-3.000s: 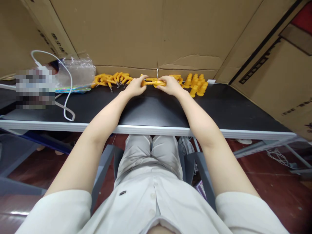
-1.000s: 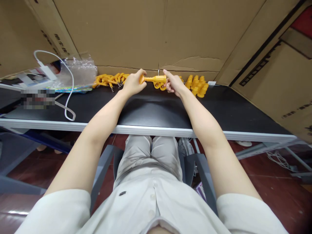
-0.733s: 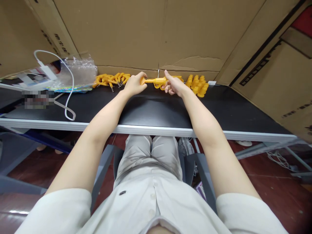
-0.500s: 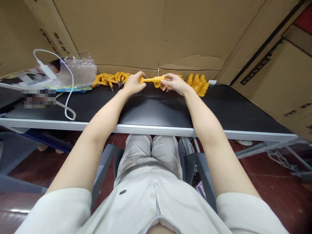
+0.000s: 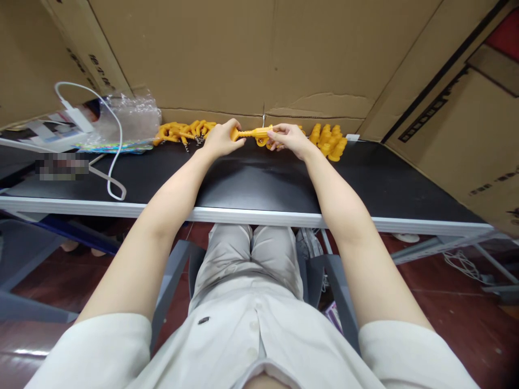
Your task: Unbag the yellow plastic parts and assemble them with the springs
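A yellow-orange plastic piece [image 5: 261,132] is stretched sideways between my hands, a little over the back of the black tabletop. It has a thin ribbed stem on the left and a wider barrel on the right. My left hand [image 5: 220,139] is closed around its left end, thumb and forefinger showing. With bent fingers my right hand [image 5: 290,139] grips the barrel end, hiding part of it. Small round orange parts [image 5: 261,142] show just under the barrel. Left of my hands lie several orange pieces [image 5: 178,131] with metal spiral tips; to the right are several orange knobbed parts [image 5: 330,141].
A cardboard wall [image 5: 227,59] rises behind the black table [image 5: 251,183]. On the left are clear bubble wrap [image 5: 132,119], a white cable [image 5: 120,146] and a colourful flat packet [image 5: 117,147]. A small white tag [image 5: 352,137] sits at the back right.
Both hands keep their hold on the orange piece and stay nearly in place. My right fingers have shifted very slightly on the barrel.
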Demonstrator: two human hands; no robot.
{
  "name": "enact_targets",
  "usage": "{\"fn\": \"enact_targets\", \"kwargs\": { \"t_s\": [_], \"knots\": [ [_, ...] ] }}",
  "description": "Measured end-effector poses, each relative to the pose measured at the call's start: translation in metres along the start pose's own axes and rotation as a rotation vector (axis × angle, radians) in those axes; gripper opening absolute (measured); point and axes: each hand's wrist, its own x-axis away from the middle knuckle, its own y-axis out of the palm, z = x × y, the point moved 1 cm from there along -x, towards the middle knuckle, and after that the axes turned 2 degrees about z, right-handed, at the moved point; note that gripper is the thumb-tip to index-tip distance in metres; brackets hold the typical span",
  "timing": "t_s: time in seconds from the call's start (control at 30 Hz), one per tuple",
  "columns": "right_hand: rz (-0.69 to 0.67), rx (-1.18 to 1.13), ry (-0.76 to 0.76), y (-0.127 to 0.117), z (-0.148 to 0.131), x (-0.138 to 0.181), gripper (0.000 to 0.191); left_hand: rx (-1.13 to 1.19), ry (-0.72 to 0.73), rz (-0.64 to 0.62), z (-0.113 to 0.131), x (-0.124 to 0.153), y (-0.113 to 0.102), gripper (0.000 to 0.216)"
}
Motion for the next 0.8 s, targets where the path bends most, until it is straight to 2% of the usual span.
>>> {"fn": "enact_targets", "kwargs": {
  "t_s": [0.13,0.33,0.8],
  "knots": [
    [0.011,-0.008,0.007,0.001,-0.004,0.003,0.042,0.005,0.028,0.022,-0.002,0.000,0.001,0.045],
    [0.029,-0.005,0.017,0.003,-0.010,0.005,0.038,-0.057,-0.044,-0.034,0.006,0.002,-0.004,0.050],
    [0.037,-0.005,0.057,0.005,-0.013,0.008,0.047,-0.027,0.027,0.013,-0.004,-0.001,0.002,0.049]
  ]
}}
